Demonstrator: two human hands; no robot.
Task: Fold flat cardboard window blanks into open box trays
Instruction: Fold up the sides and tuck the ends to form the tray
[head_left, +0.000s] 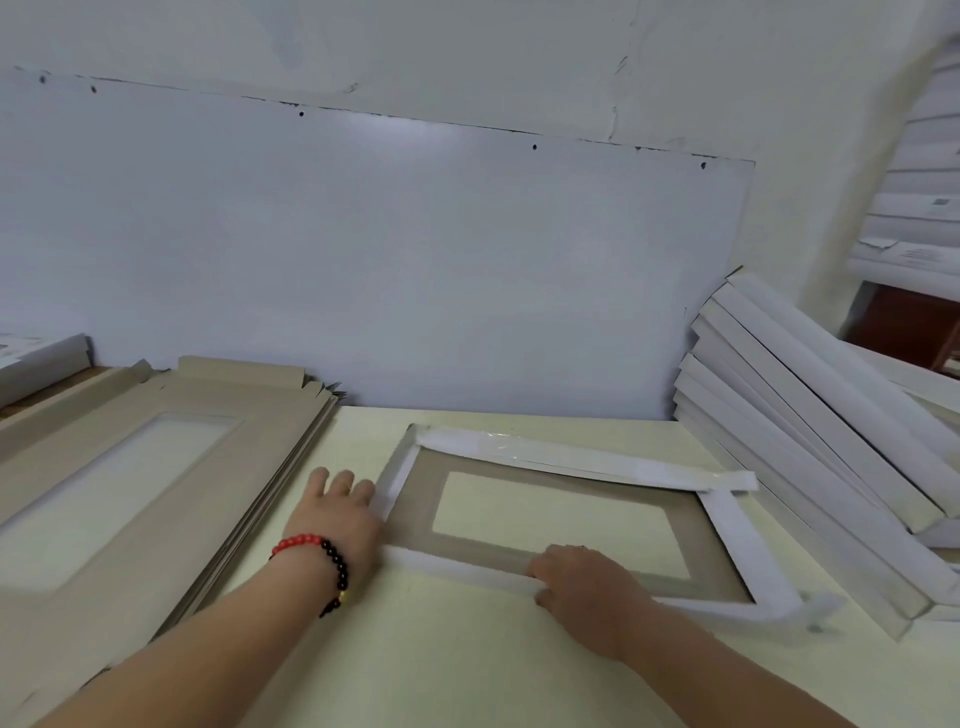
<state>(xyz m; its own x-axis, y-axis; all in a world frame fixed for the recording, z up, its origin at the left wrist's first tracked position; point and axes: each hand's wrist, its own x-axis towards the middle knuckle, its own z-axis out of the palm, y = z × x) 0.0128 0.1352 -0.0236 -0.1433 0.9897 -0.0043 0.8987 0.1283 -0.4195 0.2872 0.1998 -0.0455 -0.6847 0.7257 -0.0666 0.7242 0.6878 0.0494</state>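
Note:
A cardboard window blank lies on the pale table, grey-brown inside with white flaps folded up along its four sides and a rectangular opening in the middle. My left hand, with a red and black bead bracelet at the wrist, presses flat against the blank's left flap near the front left corner. My right hand grips the near flap, fingers curled over its edge.
A stack of flat window blanks lies at the left. Folded white trays lean in a pile at the right. A white wall panel stands right behind the table. More white stacks sit at the far right.

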